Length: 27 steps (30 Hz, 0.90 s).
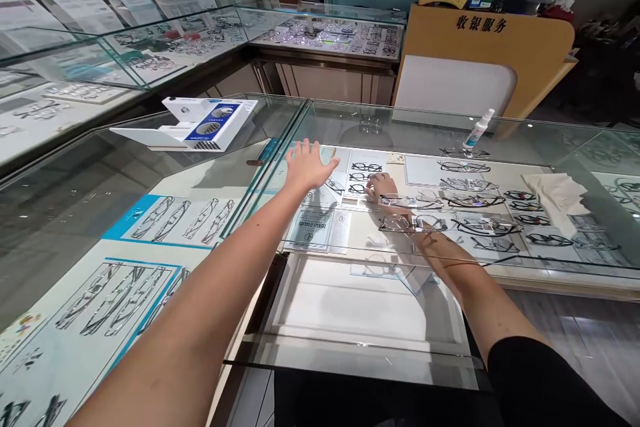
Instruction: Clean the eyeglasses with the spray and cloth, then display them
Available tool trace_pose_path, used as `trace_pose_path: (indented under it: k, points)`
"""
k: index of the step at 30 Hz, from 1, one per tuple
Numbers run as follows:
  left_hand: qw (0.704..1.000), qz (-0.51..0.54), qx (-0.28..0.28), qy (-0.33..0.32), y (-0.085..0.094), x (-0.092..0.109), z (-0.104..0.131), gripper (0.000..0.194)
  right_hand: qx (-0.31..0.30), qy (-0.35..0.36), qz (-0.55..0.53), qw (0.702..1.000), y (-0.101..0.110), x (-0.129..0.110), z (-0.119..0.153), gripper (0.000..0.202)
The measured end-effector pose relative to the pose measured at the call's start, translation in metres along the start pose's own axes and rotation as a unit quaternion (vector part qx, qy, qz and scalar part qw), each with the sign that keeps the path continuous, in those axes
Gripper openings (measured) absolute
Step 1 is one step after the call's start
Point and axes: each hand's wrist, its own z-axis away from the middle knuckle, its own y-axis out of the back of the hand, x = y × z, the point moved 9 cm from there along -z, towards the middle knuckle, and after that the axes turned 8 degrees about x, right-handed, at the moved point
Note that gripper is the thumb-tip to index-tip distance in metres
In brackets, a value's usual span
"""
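My left hand [310, 165] lies on the glass top of the display case [350, 113], fingers spread and holding nothing. Under that glass, my right hand [383, 187] reaches inside the case with its fingers curled. It is beside a column of dark-rimmed eyeglasses [367, 167] on a white card. What its fingertips hold, if anything, is hidden. Just right of it are more eyeglasses [413, 223] in rows. A grey printed card [310, 228] lies inside the case, below my left hand. The pulled-out white drawer [360, 307] is below the case, nearest me.
On the glass stand an opened blue-and-white box [215, 125], a spray bottle [480, 129] and a crumpled white cloth [555, 197]. The left case holds trays of eyeglasses [173, 220]. Further cases [325, 37] and a yellow cashier counter [485, 47] stand behind.
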Motion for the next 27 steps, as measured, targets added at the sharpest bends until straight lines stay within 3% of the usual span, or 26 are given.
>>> trace_pose_path:
  k: [4,13,21,27]
  points:
    - [1.0,0.003,0.001,0.0,0.0,-0.001,0.001,0.103,-0.021,0.006,-0.019,1.0,-0.021,0.022,-0.032,0.026]
    - [1.0,-0.003,-0.008,0.002,0.0,-0.001,0.004,0.102,-0.074,0.031,-0.034,0.996,-0.049,0.03,-0.059,0.021]
    - [1.0,0.003,-0.006,0.005,-0.002,-0.003,0.003,0.103,-0.09,0.02,-0.033,0.995,-0.056,0.028,-0.073,0.028]
    - [1.0,-0.002,-0.009,0.005,0.001,-0.001,0.005,0.101,-0.061,0.021,-0.032,0.997,-0.045,0.021,-0.066,0.031]
